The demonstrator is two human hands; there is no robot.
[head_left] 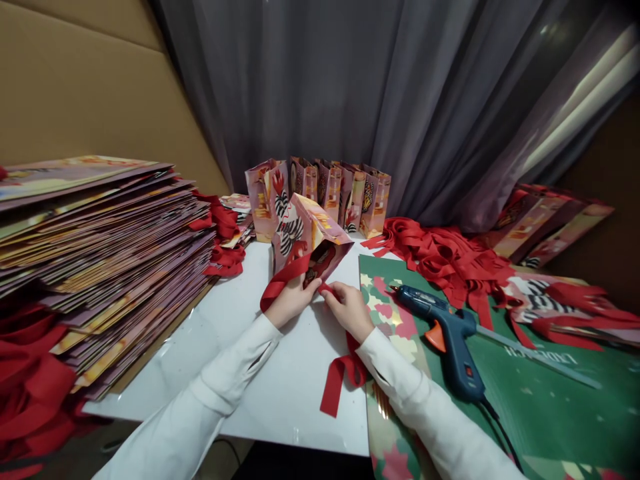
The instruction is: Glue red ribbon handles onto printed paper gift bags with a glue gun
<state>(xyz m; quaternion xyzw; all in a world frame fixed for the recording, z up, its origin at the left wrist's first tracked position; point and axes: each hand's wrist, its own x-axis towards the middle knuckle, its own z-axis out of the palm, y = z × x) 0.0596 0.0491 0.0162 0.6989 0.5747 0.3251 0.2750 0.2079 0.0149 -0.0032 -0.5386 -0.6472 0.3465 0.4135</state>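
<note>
A small printed paper gift bag (321,220) with a zebra pattern lies tipped toward me on the white board, its dark opening facing my hands. A red ribbon (284,283) crosses its near edge. My left hand (291,303) is closed at that edge, its thumb pressing the ribbon against the bag. Close beside it, my right hand (350,311) pinches the ribbon between thumb and fingers. The loose ribbon end hangs under my right wrist and curls on the board. The bag's inside is mostly in shadow.
Several finished-looking bags (369,200) stand at the back. Flat bags (140,260) are stacked high on the left. Red ribbons (450,257) are heaped at right. A blue glue gun (453,343) with its cord lies on a green sheet (540,407) near my right forearm.
</note>
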